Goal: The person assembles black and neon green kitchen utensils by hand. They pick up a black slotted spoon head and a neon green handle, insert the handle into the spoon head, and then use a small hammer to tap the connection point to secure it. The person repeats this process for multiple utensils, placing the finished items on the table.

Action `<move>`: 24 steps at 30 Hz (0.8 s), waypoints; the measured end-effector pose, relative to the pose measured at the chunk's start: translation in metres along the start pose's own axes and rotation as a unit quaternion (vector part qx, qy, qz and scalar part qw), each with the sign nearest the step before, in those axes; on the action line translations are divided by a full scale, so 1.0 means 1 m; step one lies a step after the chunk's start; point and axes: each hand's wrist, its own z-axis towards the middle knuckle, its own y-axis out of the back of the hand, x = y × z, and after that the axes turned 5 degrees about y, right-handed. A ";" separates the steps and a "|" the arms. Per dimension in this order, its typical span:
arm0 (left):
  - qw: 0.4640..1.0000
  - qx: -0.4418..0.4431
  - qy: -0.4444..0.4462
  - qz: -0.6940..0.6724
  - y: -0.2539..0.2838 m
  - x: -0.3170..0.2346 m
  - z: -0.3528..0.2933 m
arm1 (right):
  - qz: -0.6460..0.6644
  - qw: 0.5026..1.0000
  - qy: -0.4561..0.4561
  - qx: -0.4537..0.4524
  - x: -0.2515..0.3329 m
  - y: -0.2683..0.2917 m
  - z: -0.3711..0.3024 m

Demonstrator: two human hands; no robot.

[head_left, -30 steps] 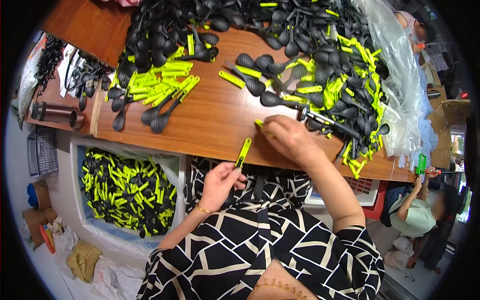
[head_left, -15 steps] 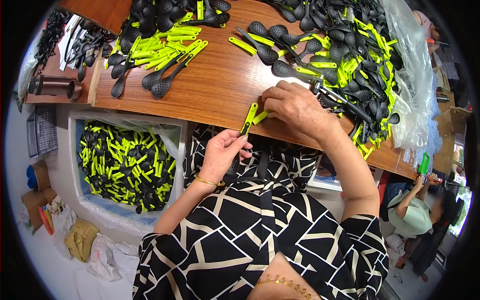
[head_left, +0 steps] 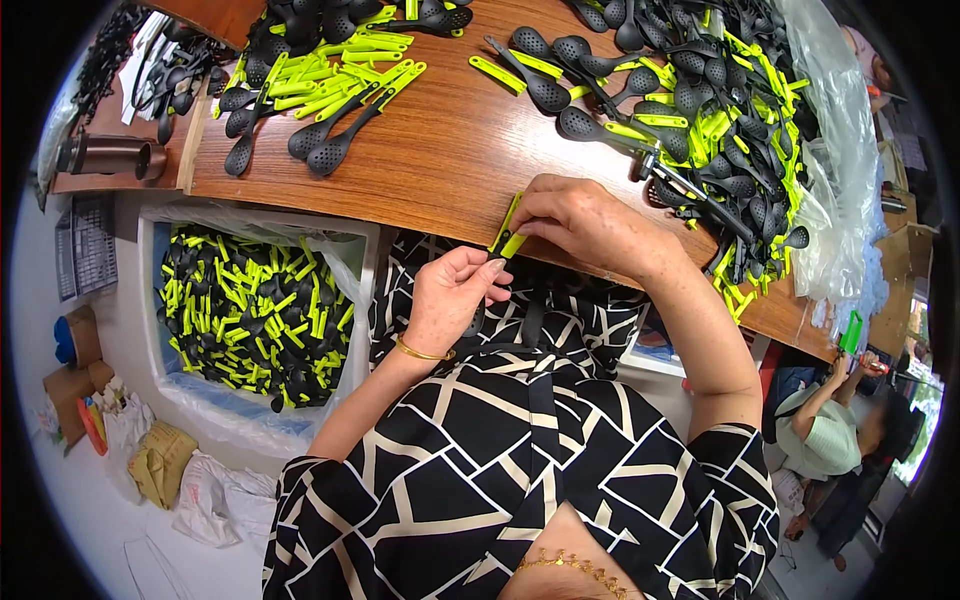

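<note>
At the table's front edge my left hand [head_left: 448, 302] is closed on a black perforated spoon whose green handle [head_left: 511, 212] points up and away; its bowl hangs below the hand, partly hidden. A loose green handle piece [head_left: 512, 246] is pinched between thumb and fingers of my right hand [head_left: 590, 222]. That piece lies against the held spoon's handle; whether it is seated cannot be seen. Just beyond my right hand is a metal clamp-like tool [head_left: 690, 187]. It sits beside a large heap of black spoons [head_left: 735, 185] mixed with green handle pieces.
Finished-looking green-handled spoons [head_left: 335, 150] lie on the wooden table [head_left: 440, 170] at the far left. Below, a plastic-lined box [head_left: 370, 270] holds several more. A brown flask [head_left: 105, 158] lies left. Clear plastic sheeting [head_left: 835, 170] borders the right side, where another person [head_left: 825, 415] works.
My right hand has come left and nearer, bringing the green piece against the spoon's handle. My left hand has shifted slightly to the right. The view has tilted a little.
</note>
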 end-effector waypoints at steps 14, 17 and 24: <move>1.000 0.008 0.017 -0.012 0.001 -0.003 0.001 | 0.096 0.990 -0.052 -0.092 -0.012 -0.020 -0.001; 1.000 0.008 0.016 -0.017 0.001 -0.002 0.001 | 0.066 0.993 -0.046 -0.081 -0.010 -0.021 0.003; 0.999 0.003 0.020 -0.025 0.001 -0.001 0.001 | 0.011 0.994 -0.043 -0.096 -0.007 -0.030 0.008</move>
